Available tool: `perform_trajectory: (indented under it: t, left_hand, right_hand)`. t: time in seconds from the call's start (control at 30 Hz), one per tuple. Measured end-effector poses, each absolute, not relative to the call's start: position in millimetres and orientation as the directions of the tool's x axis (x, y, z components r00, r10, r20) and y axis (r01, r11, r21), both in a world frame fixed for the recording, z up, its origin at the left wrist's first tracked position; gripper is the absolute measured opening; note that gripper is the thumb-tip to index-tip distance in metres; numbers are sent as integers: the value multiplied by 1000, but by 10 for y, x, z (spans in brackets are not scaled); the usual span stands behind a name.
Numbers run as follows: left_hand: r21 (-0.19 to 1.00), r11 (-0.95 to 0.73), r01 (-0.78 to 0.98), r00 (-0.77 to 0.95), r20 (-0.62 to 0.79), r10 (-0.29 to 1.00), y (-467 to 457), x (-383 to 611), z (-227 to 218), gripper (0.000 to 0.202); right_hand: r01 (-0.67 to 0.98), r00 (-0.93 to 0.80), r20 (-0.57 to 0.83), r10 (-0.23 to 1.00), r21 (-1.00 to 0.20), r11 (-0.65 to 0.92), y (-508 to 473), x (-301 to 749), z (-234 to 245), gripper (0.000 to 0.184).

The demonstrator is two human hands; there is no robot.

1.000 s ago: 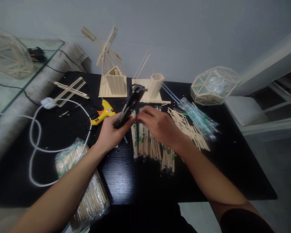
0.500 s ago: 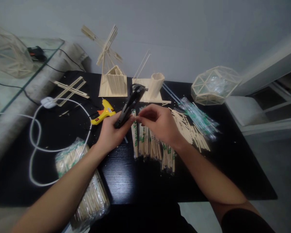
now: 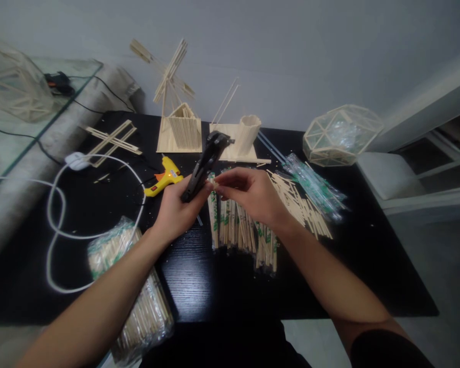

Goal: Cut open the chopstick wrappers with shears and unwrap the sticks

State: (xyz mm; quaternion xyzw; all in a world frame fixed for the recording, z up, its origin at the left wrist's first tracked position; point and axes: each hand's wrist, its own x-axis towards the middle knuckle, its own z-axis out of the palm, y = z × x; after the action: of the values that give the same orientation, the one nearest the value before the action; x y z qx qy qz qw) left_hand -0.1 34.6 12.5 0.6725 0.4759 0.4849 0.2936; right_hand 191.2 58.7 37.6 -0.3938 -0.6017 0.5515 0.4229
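My left hand (image 3: 176, 212) is closed around the handles of black cutting pliers (image 3: 205, 162), whose head points up and away from me. My right hand (image 3: 249, 197) pinches a thin wooden stick (image 3: 211, 180) at its tip, right beside the pliers' handles and touching my left thumb. Under both hands a row of wrapped chopstick pairs (image 3: 241, 230) lies on the black table (image 3: 214, 286). A loose pile of bare sticks (image 3: 302, 204) lies to the right of my right hand.
A yellow glue gun (image 3: 164, 178) and a white cable (image 3: 61, 214) lie left of the hands. A bag of chopsticks (image 3: 138, 286) sits at the near left. Stick models stand behind: a windmill (image 3: 176, 112), a cup (image 3: 248, 134), a cross (image 3: 113, 139), a geodesic shape (image 3: 339, 134).
My right hand has lifted off the chopstick row and drawn its fingers into a pinch next to the pliers. The left hand and pliers stayed nearly still.
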Motion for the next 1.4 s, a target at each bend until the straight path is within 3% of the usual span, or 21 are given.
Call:
perform_trajectory:
  t: [0.47,1.07,1.4]
  left_hand:
    - [866,-353,353,83,347,934,359,6,117,21]
    - [865,-331,376,97,319,943,345,11,136,25]
    - [867,-316,386,104,299,949,342,0,164,27]
  right_hand:
    - [193,-341,196,919,-943,273,555,1962,474,11]
    - [337,-371,210,905,-877,341,540,1982,535,2]
    - [414,-396,318,861,-775,477,561,1996,512,9]
